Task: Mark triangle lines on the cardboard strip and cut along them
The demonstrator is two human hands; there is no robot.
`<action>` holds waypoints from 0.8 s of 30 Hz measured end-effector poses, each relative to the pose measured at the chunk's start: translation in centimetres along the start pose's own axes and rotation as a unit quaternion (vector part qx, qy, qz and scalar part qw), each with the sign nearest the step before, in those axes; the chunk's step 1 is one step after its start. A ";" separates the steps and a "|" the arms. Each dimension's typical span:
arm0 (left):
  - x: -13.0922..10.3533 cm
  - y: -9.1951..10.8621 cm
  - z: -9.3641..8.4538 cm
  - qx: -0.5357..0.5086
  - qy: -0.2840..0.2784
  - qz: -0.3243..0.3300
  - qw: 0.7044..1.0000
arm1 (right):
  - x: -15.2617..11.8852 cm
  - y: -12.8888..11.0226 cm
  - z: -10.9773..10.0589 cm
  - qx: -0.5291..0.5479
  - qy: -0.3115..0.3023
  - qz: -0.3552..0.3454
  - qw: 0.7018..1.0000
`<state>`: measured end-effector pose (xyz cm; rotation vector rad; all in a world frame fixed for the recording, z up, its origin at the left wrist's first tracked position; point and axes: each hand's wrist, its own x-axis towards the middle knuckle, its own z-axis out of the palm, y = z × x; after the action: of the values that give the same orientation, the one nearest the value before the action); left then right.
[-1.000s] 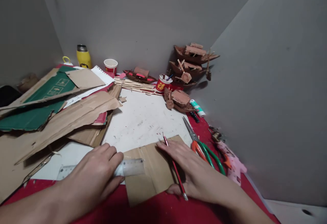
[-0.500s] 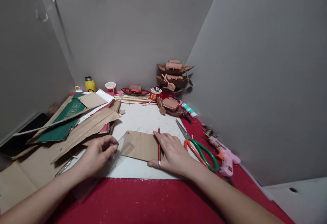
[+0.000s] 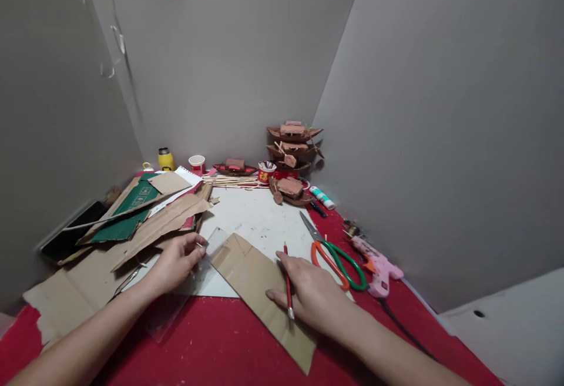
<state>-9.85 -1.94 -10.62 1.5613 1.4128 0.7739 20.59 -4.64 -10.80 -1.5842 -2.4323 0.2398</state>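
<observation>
A clear plastic ruler (image 3: 170,315) lies slanted at the middle of the table, its markings too faint to read. Pinched on its left edge is my left hand (image 3: 178,262). A brown cardboard strip (image 3: 247,274) stretches diagonally beside the ruler, from the white board towards the table's front. My right hand (image 3: 308,295) rests over the strip's right side, with a red pencil (image 3: 288,286) held between thumb and fingers, tip pointing away from me. Close by on the right lie scissors (image 3: 337,262) with orange and green handles.
Cardboard pieces (image 3: 154,221) pile up on the left. Model boats (image 3: 293,133) are stacked at the back, with a paper cup (image 3: 267,173) and thin sticks (image 3: 233,181) near them. A pink glue gun (image 3: 383,268) lies right; grey partitions (image 3: 211,74) enclose the table.
The cardboard has turned from lying crosswise to a diagonal, its near end now towards me. My right hand moved nearer and rightward with the pencil. The view has tilted up.
</observation>
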 end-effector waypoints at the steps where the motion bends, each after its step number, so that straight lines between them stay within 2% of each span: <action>1: 0.0 -0.1 0.2 0.000 -0.004 -0.005 1.000 | -0.4 0.1 0.0 0.006 0.003 -0.001 1.000; 8: 0.4 -0.1 2.1 -0.034 0.011 -0.009 0.999 | -0.7 1.1 -0.6 0.070 0.059 -0.007 0.996; 13: 0.8 0.7 3.9 -0.092 0.023 -0.028 0.995 | -0.1 0.7 1.0 0.105 0.075 -0.077 0.989; 17: 1.0 1.3 4.7 -0.123 0.026 -0.062 0.990 | 0.0 1.1 2.5 0.124 0.088 -0.083 0.985; 24: 1.8 1.5 5.4 -0.103 0.018 -0.091 0.990 | 0.2 2.4 2.6 0.181 0.081 -0.092 0.976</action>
<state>-4.18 -1.17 -11.80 1.2485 1.4312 0.8131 21.90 -3.56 -13.89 -1.1686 -2.2340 0.4707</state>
